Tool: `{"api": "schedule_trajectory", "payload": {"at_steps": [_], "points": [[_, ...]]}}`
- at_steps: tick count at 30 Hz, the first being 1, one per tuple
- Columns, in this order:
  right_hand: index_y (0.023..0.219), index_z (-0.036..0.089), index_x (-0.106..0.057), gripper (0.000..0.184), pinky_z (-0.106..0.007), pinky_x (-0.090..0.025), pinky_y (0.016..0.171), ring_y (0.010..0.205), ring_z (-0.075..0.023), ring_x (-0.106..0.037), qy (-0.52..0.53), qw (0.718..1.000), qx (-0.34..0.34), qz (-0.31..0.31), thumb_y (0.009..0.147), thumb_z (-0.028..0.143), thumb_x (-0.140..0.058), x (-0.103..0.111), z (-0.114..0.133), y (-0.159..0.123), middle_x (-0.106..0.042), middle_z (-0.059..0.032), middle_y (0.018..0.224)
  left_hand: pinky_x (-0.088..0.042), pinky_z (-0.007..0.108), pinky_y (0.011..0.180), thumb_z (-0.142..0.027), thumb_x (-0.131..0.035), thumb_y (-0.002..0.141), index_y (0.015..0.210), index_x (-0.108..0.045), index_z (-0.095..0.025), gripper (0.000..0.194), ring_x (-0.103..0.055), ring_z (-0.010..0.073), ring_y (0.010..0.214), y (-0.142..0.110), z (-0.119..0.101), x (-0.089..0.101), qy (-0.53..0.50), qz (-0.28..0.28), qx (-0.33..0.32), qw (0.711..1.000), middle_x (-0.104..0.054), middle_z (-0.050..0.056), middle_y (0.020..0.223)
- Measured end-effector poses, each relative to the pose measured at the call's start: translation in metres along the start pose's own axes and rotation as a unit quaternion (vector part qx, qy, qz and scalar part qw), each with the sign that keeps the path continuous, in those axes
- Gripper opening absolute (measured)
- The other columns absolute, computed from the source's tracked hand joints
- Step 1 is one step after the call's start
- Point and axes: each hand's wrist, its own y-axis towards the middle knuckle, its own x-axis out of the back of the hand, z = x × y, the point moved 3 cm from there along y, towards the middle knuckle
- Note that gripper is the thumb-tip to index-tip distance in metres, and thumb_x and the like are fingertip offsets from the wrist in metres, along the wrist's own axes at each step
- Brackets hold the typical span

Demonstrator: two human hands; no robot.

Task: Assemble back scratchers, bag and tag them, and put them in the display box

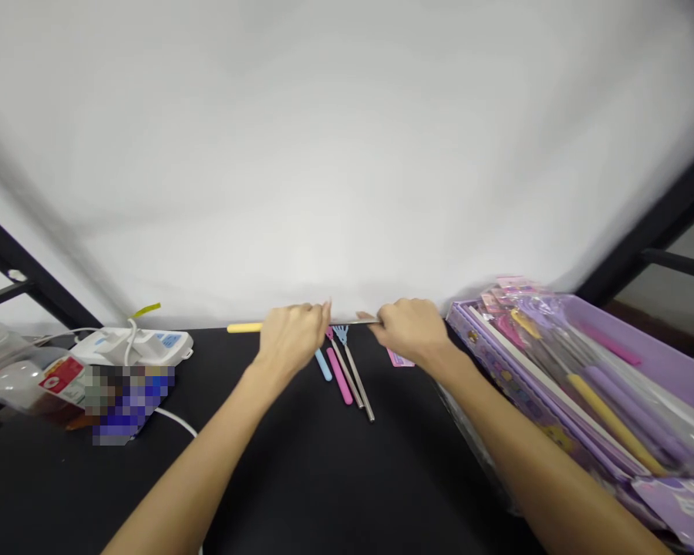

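Stretched level between my two hands is a back scratcher with a yellow handle and a thin metal rod. My left hand is closed round it beside the handle, which sticks out to the left. Further right, my right hand grips the rod's other end, and its head is hidden. On the black table below lie parts of other back scratchers: a blue claw on a metal rod, a pink claw on a rod, a pink handle and a light blue handle.
At right stands a purple box of bagged back scratchers. A pink card lies by my right hand. On the left are a white power strip with cables and a clear plastic bottle. A white wall rises behind the table.
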Motion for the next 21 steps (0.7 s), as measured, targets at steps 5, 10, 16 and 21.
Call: {"api": "schedule_trajectory", "payload": {"at_steps": [5, 10, 16, 21], "points": [[0.090, 0.014, -0.077, 0.062, -0.036, -0.043, 0.068, 0.083, -0.0319, -0.070, -0.022, 0.997, -0.076, 0.017, 0.096, 0.051, -0.028, -0.004, -0.028, -0.001, -0.073, -0.0195, 0.081, -0.018, 0.031, 0.052, -0.037, -0.031, 0.100, 0.063, -0.066, -0.015, 0.055, -0.063, 0.0220, 0.058, -0.002, 0.037, 0.005, 0.042, -0.012, 0.098, 0.994, -0.068, 0.011, 0.063], [0.088, 0.017, -0.077, 0.060, -0.033, -0.041, 0.068, 0.081, -0.0284, -0.070, 0.004, 0.999, -0.048, -0.020, 0.095, 0.051, -0.028, 0.000, -0.016, 0.001, -0.073, -0.0167, 0.080, -0.016, 0.032, 0.051, -0.035, -0.031, 0.100, 0.066, -0.065, -0.017, 0.051, -0.061, 0.0192, 0.057, -0.001, 0.008, 0.015, 0.013, -0.059, -0.012, 0.998, -0.065, 0.008, 0.060], [0.086, 0.017, -0.077, 0.058, -0.034, -0.041, 0.066, 0.083, -0.0303, -0.069, -0.008, 0.992, -0.126, -0.002, 0.095, 0.049, -0.029, -0.005, -0.041, 0.001, -0.073, -0.0169, 0.082, -0.018, 0.031, 0.052, -0.037, -0.031, 0.099, 0.064, -0.063, -0.016, 0.052, -0.056, 0.0177, 0.051, -0.003, 0.056, 0.025, 0.069, -0.128, 0.126, 0.981, -0.062, 0.008, 0.055], [0.088, 0.018, -0.077, 0.055, -0.034, -0.041, 0.066, 0.081, -0.0288, -0.069, -0.002, 0.996, -0.082, -0.019, 0.094, 0.049, -0.031, -0.001, -0.024, 0.001, -0.073, -0.0158, 0.081, -0.020, 0.031, 0.053, -0.037, -0.034, 0.099, 0.062, -0.062, -0.017, 0.050, -0.058, 0.0172, 0.055, -0.004, 0.022, 0.014, 0.017, -0.099, -0.007, 0.995, -0.063, 0.007, 0.057]]}}
